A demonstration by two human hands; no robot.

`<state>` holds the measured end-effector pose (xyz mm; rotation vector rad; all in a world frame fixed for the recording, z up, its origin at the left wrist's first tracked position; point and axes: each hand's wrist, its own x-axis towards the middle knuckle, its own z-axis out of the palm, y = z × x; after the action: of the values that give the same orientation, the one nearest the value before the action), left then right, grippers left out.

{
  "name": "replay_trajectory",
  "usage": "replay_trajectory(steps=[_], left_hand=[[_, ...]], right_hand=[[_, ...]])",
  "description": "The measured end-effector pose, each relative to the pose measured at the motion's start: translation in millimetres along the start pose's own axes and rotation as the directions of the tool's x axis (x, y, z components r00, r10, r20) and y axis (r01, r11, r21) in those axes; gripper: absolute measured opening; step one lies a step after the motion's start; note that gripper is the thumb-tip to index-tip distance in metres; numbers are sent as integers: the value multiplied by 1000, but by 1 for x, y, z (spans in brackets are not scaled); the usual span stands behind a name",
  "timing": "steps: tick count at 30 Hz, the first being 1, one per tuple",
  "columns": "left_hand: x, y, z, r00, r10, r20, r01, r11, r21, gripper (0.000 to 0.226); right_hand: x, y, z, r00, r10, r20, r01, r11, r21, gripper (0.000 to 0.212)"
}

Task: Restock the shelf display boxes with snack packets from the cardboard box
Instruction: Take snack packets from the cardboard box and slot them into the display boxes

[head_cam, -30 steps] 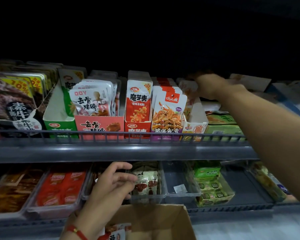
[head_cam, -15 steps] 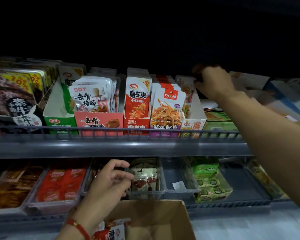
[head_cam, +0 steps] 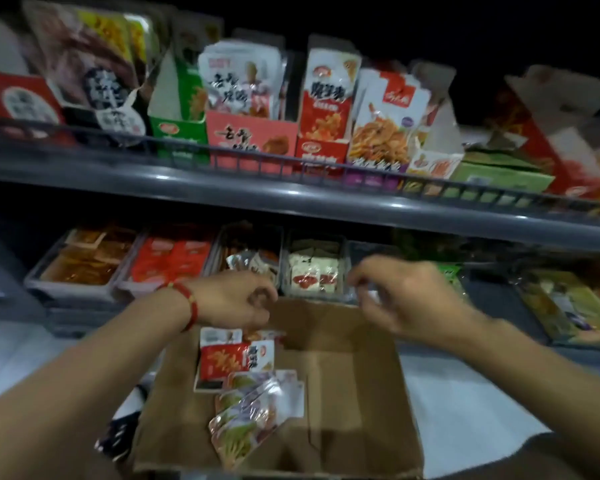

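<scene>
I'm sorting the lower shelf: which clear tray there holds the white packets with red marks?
The clear tray just above the cardboard box, between both hands; the trays further left hold orange and red packets.

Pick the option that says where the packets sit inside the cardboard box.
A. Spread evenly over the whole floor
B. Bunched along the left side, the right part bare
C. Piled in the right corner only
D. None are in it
B: the red packet and the clear packets lie along the left side of the cardboard box, whose right floor shows bare cardboard.
</scene>
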<state>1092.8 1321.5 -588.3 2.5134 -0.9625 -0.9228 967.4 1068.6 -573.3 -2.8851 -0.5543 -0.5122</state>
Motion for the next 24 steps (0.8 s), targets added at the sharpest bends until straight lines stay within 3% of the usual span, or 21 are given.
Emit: replay_trajectory(steps=[3, 5, 7, 10, 15, 17, 21, 24], left_hand=[[-4, -8, -1, 999, -26, 45, 24, 999, 27, 38], [-7, -12, 0, 998, -47, 40, 43, 995, 95, 41], [-9, -19, 2, 996, -77, 37, 70, 984, 162, 41], [-12, -35, 8, 994, -93, 50, 88, 992, 92, 41], [-10, -56, 7, 965, -198, 171, 155, 960, 232, 50], [-7, -61, 0, 962, -204, 179, 167, 965, 203, 52], [-4, -65, -10, 975, -184, 126, 165, 975, 150, 50], [-2, -65, -8, 973, -177, 146, 152, 974, 169, 49]], right_hand=[[-4, -29, 71, 927, -86, 365, 75, 996, 45, 24], [-6, -43, 121, 803, -85, 591, 74, 996, 43, 30], [-9, -57, 168, 694, -105, 712, 89, 994, 59, 41], [-15, -72, 231, 632, -159, 759, 146, 986, 84, 54], [-18, -87, 286, 638, -167, 751, 188, 981, 58, 82], [-21, -90, 298, 656, -153, 739, 203, 979, 23, 91], [-30, -97, 304, 726, -121, 676, 233, 970, -76, 70], [-31, -96, 287, 663, -78, 744, 222, 970, -96, 50]])
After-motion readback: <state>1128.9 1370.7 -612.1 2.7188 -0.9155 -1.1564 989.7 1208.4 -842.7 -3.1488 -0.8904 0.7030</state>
